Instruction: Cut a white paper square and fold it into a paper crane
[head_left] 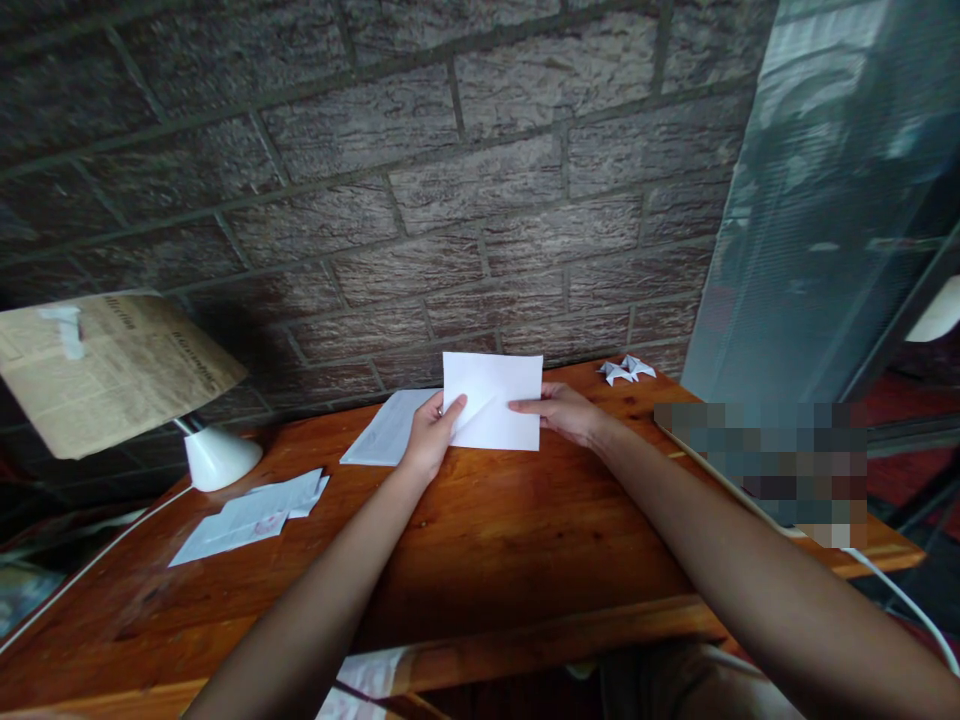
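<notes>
A white sheet of paper (495, 385) is held up above the wooden desk, its plain side facing me. Gripping its left edge is my left hand (433, 435), the thumb pressed on the front and the fingers behind. On the right edge, my right hand (566, 412) pinches the sheet the same way. A faint diagonal line runs across the paper's lower left part. Behind my left hand lies a stack of white paper (386, 425), partly covered by the hand and the held sheet.
The wooden desk (525, 540) stands against a brick wall (495, 220). Small folded paper pieces (628, 370) sit at the back right. Loose printed papers (259, 515) lie at left, near a lamp (221, 458) with a paper shade. A blurred-out object (757, 470) occupies the right edge.
</notes>
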